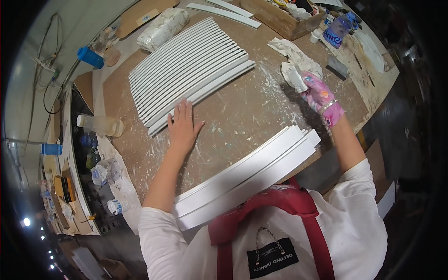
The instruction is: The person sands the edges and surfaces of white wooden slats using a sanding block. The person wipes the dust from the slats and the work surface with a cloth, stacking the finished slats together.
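My left hand [182, 123] is bare, its fingers spread over the near edge of a row of white slats [186, 70]. The slats lie side by side with dark gaps between them, and the nearest slat [205, 93] sits slightly apart. On the right, my right hand [321, 95], in a pink patterned glove, is closed around a flat scraper [295, 78] smeared with white; its handle is hidden in the glove. Just beyond the scraper lies a crumpled whitish cloth [298, 55]. A stack of long white boards [242, 175] lies along the table's near edge, close to my body.
White specks mark the brown tabletop [228, 121]. A plastic-wrapped bundle [163, 29], a wooden box [280, 18] and a purple-tinted bottle [338, 30] stand at the far side. A grey block [337, 67] is at right; a blue bottle [90, 57] and a cloudy jar [100, 125] are at left.
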`<state>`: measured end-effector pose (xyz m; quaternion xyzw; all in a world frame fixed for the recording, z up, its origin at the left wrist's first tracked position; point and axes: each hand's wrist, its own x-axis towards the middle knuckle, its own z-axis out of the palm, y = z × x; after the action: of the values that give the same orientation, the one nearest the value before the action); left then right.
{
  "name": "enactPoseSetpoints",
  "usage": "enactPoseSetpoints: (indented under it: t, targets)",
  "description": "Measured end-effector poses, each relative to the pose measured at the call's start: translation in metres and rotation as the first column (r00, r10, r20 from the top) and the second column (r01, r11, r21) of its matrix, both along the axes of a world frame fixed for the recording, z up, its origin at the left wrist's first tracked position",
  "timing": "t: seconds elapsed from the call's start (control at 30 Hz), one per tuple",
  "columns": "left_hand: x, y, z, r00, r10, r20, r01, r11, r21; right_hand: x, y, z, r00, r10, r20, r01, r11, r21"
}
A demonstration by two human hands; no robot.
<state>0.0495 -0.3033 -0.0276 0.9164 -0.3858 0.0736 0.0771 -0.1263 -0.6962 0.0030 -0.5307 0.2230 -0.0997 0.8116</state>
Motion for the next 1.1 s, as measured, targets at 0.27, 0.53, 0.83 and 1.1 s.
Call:
enactPoseSetpoints:
  t: [0.27,0.53,0.83,1.1]
  targets:
    - [0.027,-0.015,-0.018,0.998,0.001,-0.059,-0.013,0.978,-0.210,0.112,-0.001,-0.024,0.987,0.090,-0.135,-0.161,0.613,-0.773]
    - [0.024,-0.012,-0.020,0.995,0.038,-0.087,-0.060,0.964,-0.258,0.109,0.026,-0.022,0.948,0.130,-0.290,-0.317,0.337,-0.887]
    - [-0.023,-0.007,-0.022,0.983,-0.061,-0.176,0.026,0.981,-0.193,0.107,0.075,0.038,0.867,0.481,-0.132,-0.232,0.155,-0.960]
    - [-0.055,0.018,-0.094,0.879,-0.221,-0.423,0.038,0.916,-0.400,0.154,0.369,0.043,0.135,0.832,-0.539,-0.792,-0.236,-0.563]
